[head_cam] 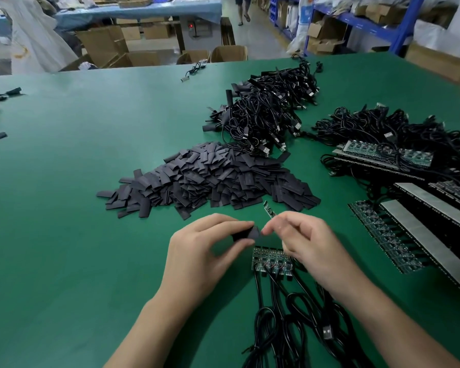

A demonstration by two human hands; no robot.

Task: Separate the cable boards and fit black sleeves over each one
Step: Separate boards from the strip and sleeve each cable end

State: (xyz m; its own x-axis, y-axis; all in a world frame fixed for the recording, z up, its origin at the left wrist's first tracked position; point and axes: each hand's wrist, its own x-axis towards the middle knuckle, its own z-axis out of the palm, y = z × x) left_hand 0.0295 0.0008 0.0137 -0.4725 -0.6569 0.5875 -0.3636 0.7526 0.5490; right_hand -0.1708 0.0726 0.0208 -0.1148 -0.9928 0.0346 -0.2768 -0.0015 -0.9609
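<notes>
Single head view: sits above near edge of the green tabletop (64, 168), faces forward and down toward its far edge, close, wide-angle.

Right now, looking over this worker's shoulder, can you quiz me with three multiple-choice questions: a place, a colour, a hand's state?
1. Where is the sleeve pile? A) on the floor B) on the table, ahead of the person C) in a box
2. The table's colour? A) blue B) white C) green
3. The left hand is: A) pinching a black sleeve B) flat and empty C) gripping a plug
1 B: the pile lies mid-table. 2 C: its surface is green throughout. 3 A: thumb and fingers close on the black sleeve, while the right hand pinches a board.
</notes>
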